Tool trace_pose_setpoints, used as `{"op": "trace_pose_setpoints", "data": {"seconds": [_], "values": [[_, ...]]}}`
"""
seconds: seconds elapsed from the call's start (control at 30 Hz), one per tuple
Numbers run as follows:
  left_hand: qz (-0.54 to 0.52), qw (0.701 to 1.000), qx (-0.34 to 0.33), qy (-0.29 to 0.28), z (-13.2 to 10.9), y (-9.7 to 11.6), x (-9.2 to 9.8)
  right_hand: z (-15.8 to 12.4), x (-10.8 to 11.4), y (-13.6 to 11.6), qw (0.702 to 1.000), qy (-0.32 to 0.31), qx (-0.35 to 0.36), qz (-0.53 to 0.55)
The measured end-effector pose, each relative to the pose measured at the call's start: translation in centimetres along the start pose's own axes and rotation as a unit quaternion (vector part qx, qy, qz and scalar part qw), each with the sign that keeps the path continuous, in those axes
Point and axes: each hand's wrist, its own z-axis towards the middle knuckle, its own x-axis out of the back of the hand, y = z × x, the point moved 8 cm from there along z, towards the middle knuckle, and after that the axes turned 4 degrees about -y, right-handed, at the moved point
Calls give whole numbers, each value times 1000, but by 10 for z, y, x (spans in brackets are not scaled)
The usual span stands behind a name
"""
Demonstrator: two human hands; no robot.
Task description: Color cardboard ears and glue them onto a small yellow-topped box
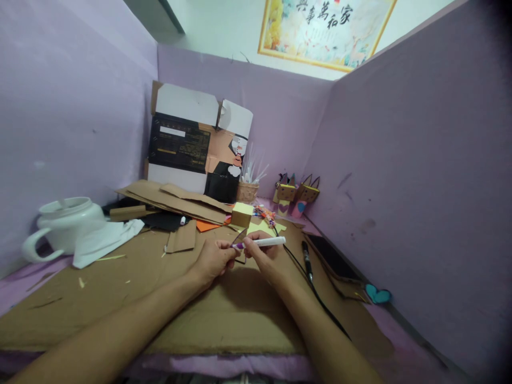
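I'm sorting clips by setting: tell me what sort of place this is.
Likely a home craft corner: the right hand holds a marker, cut cardboard lies about, and a framed picture hangs up behind.

White pot [68, 226] out on the L, white cloth [106, 242] right beside it; opened-out box [180, 141] upright vs. lilac back wall [288, 117], basket [248, 192] w/ white sticks [256, 173] next to it! Over R: blk pen [306, 260], dark flat slab [334, 258], teal heart [378, 294]; gold-framed pic [326, 32] up top!
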Motion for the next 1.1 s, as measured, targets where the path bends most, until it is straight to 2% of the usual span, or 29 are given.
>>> {"op": "trace_pose_setpoints", "data": {"seconds": [0.27, 0.47, 1.1], "values": [[-10, 1000, 12, -8, -2, 1, -2, 2, 9, 3, 998, 41, -26, 41], [-2, 1000, 5, -4, -1, 1, -1, 2, 3, 2, 1000, 13, -19, 13], [-14, 1000, 14, -13, -1, 0, -3, 1, 3, 5, 1000, 14, -24, 6]]}}
